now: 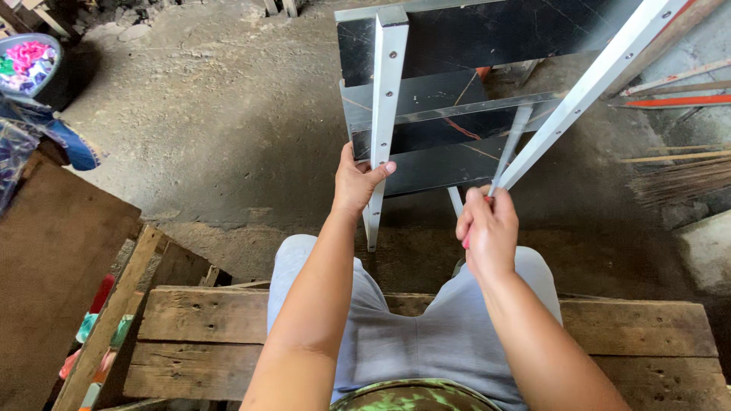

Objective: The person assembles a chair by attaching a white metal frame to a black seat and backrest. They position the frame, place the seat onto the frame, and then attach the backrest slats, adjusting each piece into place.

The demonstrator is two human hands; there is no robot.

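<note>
— What are the hands doing?
— Left hand (356, 183) grips the frame's (426, 114) upright bar (387, 91); right hand (487, 232) is closed round a screwdriver (509, 148), tip at the crossbar (487, 106).

Both arms outstretched, left hand (356, 183) and right hand (487, 232) fisted.

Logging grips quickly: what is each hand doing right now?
Left hand: closed around the upright metal bar of the frame.
Right hand: closed on a red-handled tool, its blade pointing at the frame.
</note>
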